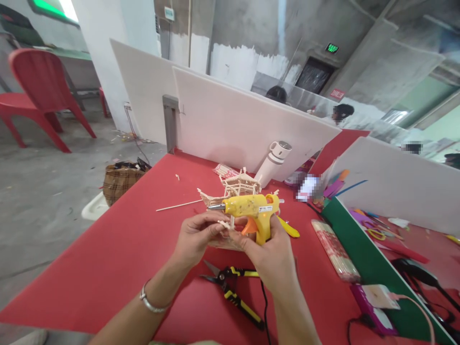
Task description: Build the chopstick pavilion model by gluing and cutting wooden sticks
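My right hand is wrapped around the handle of a yellow hot glue gun, whose metal nozzle points left. Its thumb and fingertips reach toward my left hand, which pinches a small pale piece of wooden stick just below the nozzle. Behind the glue gun stands a pagoda-like model of thin wooden sticks with upturned corners; its lower part is mostly hidden by the gun and my hands. Pruning shears with black and yellow handles lie with blades apart, nearer to me on the red tabletop.
A white flask stands behind the model. One long thin stick lies to the left. On the right are a packet of sticks, a green divider and a purple power strip. White panels border the far side.
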Action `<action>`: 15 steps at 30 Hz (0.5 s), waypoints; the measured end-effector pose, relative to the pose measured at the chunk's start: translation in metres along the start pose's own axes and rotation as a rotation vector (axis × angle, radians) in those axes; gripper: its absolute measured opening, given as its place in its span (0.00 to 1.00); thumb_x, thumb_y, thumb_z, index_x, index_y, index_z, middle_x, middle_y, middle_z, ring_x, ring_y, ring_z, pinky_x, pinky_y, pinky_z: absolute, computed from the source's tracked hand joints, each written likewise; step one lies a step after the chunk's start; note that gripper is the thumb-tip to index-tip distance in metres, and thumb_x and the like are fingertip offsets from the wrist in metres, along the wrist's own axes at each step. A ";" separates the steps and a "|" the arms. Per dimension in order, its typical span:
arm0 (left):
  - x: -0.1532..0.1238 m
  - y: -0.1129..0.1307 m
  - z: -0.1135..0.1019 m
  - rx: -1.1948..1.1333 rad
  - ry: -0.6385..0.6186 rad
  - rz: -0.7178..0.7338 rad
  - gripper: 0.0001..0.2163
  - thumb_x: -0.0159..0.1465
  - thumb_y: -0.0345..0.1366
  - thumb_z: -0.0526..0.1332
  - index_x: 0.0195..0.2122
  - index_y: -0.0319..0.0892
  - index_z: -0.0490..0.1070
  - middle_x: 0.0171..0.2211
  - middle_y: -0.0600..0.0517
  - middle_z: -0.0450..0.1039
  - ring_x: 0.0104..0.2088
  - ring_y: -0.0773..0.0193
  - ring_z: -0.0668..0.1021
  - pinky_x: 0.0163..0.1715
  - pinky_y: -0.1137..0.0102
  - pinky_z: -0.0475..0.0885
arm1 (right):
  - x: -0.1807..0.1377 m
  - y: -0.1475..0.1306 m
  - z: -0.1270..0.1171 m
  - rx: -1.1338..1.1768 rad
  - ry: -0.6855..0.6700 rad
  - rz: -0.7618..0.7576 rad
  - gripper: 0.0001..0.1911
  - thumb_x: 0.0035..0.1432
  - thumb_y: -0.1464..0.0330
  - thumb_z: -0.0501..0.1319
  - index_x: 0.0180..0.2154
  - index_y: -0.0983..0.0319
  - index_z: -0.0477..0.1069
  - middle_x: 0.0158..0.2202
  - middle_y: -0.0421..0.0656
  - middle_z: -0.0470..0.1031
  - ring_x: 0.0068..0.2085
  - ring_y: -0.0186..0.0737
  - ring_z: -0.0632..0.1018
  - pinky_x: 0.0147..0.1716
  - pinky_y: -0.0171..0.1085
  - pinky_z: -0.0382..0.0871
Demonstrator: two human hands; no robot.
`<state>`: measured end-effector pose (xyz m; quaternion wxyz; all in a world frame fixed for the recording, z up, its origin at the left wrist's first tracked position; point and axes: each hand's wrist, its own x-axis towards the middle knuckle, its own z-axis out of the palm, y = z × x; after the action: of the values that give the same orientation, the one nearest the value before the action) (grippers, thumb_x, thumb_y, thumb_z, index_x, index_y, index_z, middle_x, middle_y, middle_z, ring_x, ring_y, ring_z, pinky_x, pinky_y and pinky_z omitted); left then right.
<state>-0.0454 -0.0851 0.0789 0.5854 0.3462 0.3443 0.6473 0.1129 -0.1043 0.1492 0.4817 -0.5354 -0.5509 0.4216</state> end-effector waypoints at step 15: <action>-0.015 0.019 0.042 -0.127 0.040 -0.117 0.21 0.46 0.41 0.80 0.37 0.36 0.79 0.27 0.49 0.82 0.22 0.64 0.81 0.26 0.69 0.81 | 0.000 -0.004 -0.001 -0.040 0.099 -0.099 0.16 0.46 0.69 0.69 0.39 0.58 0.73 0.33 0.39 0.81 0.33 0.41 0.82 0.33 0.36 0.79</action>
<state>-0.0186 -0.1002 0.1167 0.6360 0.2746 0.3341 0.6392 0.1131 -0.1050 0.1534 0.5176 -0.5373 -0.5607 0.3593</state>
